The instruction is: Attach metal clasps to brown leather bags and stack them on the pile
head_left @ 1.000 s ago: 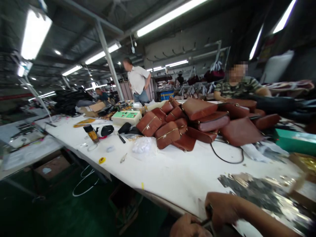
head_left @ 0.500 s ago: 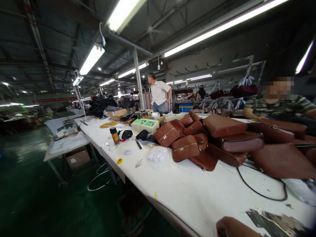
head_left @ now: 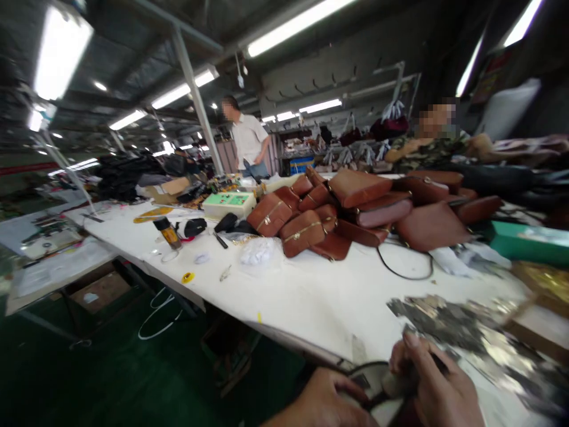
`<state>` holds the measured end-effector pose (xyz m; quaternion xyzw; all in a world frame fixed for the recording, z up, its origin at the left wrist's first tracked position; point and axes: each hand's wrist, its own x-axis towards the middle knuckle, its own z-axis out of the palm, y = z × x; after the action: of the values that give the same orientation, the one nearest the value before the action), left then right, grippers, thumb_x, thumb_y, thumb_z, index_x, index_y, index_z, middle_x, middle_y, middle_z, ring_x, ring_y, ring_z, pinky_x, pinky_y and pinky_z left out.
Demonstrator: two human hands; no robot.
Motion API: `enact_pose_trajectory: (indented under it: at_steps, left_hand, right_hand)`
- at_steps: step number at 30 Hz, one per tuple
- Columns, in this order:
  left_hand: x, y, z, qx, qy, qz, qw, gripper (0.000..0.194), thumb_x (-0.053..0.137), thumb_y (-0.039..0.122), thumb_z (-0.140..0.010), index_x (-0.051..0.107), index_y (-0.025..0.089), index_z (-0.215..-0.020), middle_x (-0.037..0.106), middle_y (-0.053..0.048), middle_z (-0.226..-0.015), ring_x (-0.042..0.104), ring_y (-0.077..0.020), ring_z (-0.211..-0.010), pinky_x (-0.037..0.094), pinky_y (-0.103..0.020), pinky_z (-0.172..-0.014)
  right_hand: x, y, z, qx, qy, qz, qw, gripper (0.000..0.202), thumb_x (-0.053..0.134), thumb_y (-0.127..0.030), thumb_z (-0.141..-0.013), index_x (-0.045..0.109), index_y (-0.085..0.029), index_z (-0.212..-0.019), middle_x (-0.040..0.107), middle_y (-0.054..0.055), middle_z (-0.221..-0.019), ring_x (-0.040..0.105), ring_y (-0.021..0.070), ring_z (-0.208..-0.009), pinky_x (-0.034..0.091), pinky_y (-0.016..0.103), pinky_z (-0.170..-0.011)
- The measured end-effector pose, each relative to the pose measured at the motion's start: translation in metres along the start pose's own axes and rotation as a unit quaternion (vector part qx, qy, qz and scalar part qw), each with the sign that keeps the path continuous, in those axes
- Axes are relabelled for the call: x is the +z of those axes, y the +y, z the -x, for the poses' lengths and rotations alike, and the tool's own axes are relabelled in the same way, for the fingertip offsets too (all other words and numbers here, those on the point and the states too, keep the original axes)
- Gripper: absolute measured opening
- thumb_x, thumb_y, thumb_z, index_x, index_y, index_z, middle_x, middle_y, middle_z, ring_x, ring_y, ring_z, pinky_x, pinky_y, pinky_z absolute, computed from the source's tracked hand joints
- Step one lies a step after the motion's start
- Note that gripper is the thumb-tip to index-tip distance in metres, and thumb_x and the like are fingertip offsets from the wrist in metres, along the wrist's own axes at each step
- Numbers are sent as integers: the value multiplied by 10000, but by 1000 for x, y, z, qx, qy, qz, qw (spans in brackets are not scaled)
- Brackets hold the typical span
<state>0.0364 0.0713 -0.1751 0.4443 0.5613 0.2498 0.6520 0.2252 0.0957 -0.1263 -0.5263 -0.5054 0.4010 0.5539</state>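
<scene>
At the table's near edge, low in the view, my left hand is curled at the side of a pale piece with dark edging, perhaps part of a bag. My right hand is closed just to the right of it, thumb and fingers pressed together. Something dark shows between its fingers, too blurred to name. Most of the pale piece is hidden by both hands. Just beyond my right hand lies a spread of flat grey and metallic pieces.
Brown leather bags are heaped mid-table, beside a clear plastic bag of white bits. A green-topped machine, a bottle and yellow tape lie leftward. A green box stands right. Two people are across the table.
My view has swung right and down. One hand showed at the bottom edge before; now both hands are in view together at the pale piece with dark edging.
</scene>
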Motion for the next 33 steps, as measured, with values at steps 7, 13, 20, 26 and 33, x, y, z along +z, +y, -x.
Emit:
enact_pose_trajectory:
  at_steps: [7, 13, 20, 26, 33]
  left_hand:
    - [-3, -13, -3, -4, 18, -15, 1000, 642, 973, 486, -495, 788, 119, -988, 731, -42, -863, 618, -162, -760, 477, -284, -735]
    - [-4, 0, -3, -8, 23, -37, 999, 501, 959, 442, -529, 783, 149, -896, 688, 7, -777, 551, -113, -681, 414, -239, -660]
    - [-1, 11, -4, -43, 19, -41, 998, 478, 953, 411, -536, 786, 147, -898, 650, 25, -707, 519, -98, -630, 396, -227, -611]
    - [0, 12, -8, -35, 13, -38, 999, 455, 939, 400, -557, 798, 130, -895, 646, 15, -712, 544, -111, -648, 412, -232, -624]
    - [0, 9, -10, -24, 4, -57, 998, 478, 942, 431, -544, 796, 141, -895, 664, 20, -714, 541, -106, -650, 411, -231, -626]
  right_hand:
    - [9, 18, 9, -53, 128, -184, 973, 377, 627, -426, -998, 558, -184, -717, 590, 0, -667, 589, 165, -629, 488, 310, -654]
    - [21, 15, 12, -84, 102, -124, 984, 370, 597, -409, -1024, 552, -183, -735, 621, 13, -687, 629, 173, -636, 493, 307, -620]
    - [19, 18, 13, -111, 43, -99, 988, 345, 570, -386, -1046, 580, -181, -768, 628, 28, -740, 672, 192, -719, 508, 316, -649]
    - [20, 27, 8, -109, 50, -134, 984, 357, 528, -386, -1059, 531, -187, -763, 597, 16, -709, 669, 197, -656, 540, 343, -626]
    - [23, 35, 13, -119, 35, -141, 982, 329, 523, -354, -1058, 513, -199, -768, 565, 1, -680, 649, 182, -642, 512, 315, -593]
